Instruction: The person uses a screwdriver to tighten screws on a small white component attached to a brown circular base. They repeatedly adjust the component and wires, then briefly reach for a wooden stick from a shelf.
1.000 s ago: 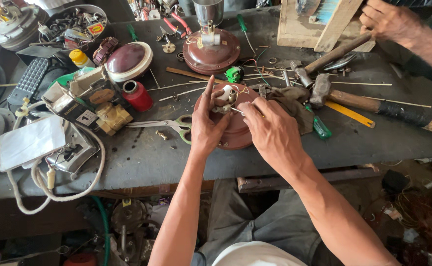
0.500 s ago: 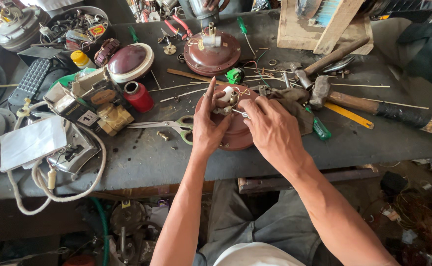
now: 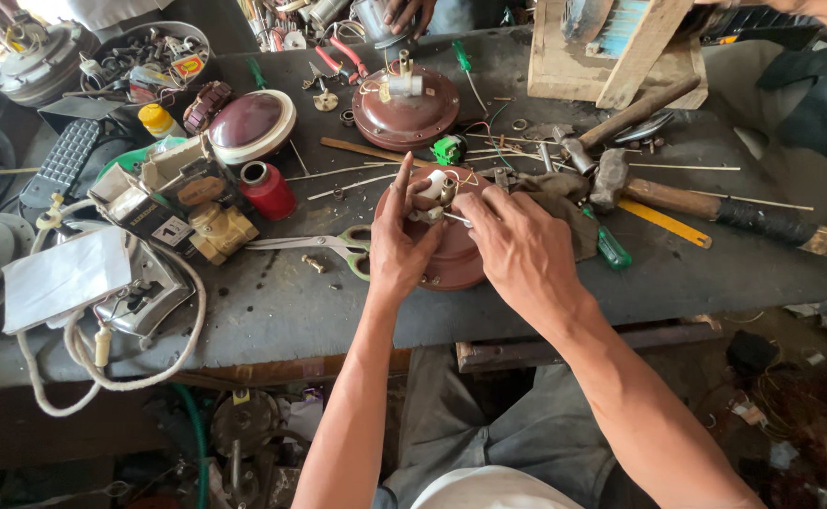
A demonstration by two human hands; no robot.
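Note:
A round maroon metal housing [image 3: 456, 259] lies on the dark workbench [image 3: 300, 302] in front of me, with a small white part and thin wires [image 3: 437, 184] on its top. My left hand [image 3: 399, 245] rests on the housing's left side, index finger raised, thumb pinching the small part. My right hand [image 3: 522, 250] covers the right side, its fingers holding a thin metal tool [image 3: 458, 220] against that part. A second, matching maroon housing [image 3: 406, 108] sits farther back.
Scissors with green handles [image 3: 324, 243] lie left of my hands. A red spool [image 3: 267, 190], a brass fitting [image 3: 215, 231] and an iron with cord [image 3: 135, 297] lie at left. Hammers [image 3: 687, 198], a green screwdriver [image 3: 611, 250] and a wooden frame [image 3: 611, 47] are right. Another person's hand [image 3: 409, 11] is at the back.
The view has tilted slightly; my hands stay on the maroon housing. The other person's hand at the top right has left the hammer and moved out of the frame.

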